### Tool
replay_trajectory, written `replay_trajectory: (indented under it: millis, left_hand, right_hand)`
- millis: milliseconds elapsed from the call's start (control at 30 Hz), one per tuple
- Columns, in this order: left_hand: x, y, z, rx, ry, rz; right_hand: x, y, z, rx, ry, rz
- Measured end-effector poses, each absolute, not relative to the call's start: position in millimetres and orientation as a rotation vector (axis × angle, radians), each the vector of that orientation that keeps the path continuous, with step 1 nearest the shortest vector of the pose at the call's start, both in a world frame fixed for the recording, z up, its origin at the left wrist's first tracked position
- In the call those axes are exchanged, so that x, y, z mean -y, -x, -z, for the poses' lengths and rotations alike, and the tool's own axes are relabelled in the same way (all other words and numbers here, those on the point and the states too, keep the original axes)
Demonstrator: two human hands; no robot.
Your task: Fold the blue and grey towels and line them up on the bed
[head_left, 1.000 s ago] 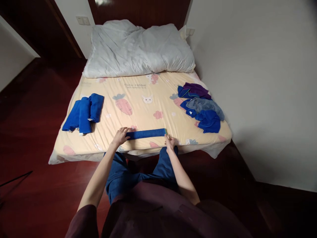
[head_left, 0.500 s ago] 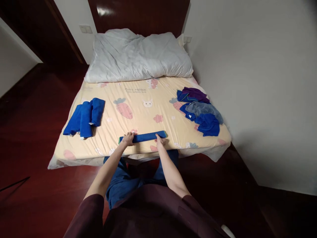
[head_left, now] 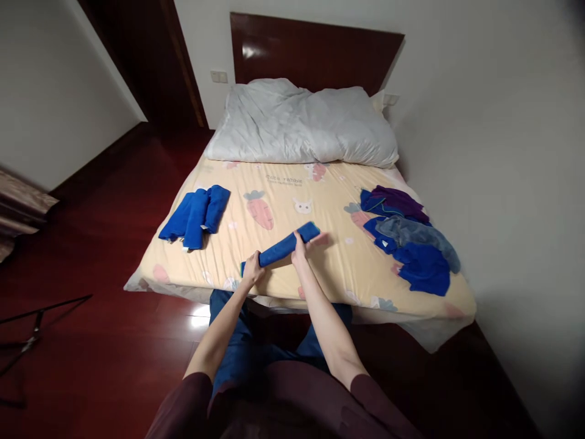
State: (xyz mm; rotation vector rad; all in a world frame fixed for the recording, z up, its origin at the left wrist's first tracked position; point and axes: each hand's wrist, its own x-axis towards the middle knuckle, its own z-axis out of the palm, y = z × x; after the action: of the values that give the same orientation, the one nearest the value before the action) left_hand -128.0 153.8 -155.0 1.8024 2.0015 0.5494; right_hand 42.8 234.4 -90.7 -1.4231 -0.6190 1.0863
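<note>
A rolled blue towel (head_left: 283,248) is lifted slightly above the yellow cartoon-print sheet of the bed (head_left: 329,268), tilted with its right end higher. My left hand (head_left: 251,275) is closed on its lower left end. Closed round the roll near its upper right end is my right hand (head_left: 302,246). Both arms reach forward from my dark red sleeves.
Three rolled blue towels (head_left: 196,210) lie together on the bed's left side. A heap of loose blue, grey and purple cloths (head_left: 409,235) sits on the right side. A white duvet (head_left: 304,125) is bunched at the headboard. Dark red wooden floor (head_left: 91,341) surrounds the bed; a white wall is on the right.
The rolled towel lay flat near the bed's front edge under both hands; now both hands grip it and it is raised and angled. My view has turned left.
</note>
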Motion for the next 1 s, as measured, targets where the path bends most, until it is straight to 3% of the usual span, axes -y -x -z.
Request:
replay_trajectory:
  millis: [100,267,433,833,1000]
  left_hand:
    - [-157.2,143.8,146.2,-1.945,-1.484,-0.922]
    - [-181.3,195.5,115.7,-1.735,-1.227,-1.328]
    - [-204.5,257.8,94.2,-1.804,-1.096,-1.476]
    - [-213.6,310.2,148.0,-1.988,-0.981,-1.412]
    - [-217.9,307.6,153.7,-1.996,-0.952,-1.436]
  right_hand:
    - [-262.4,11.4,52.9,0.613,1.328,-1.122]
    - [-279.2,106.9,-25.3,1.153,0.983,-1.214]
    - [-278.4,179.7,-65.8,1.457,0.732,-1.197]
    - [-287.4,244.7,-0.9,1.531,0.89,-1.181]
    - [-290.0,256.3,4.3,1.507,0.859,-1.216]
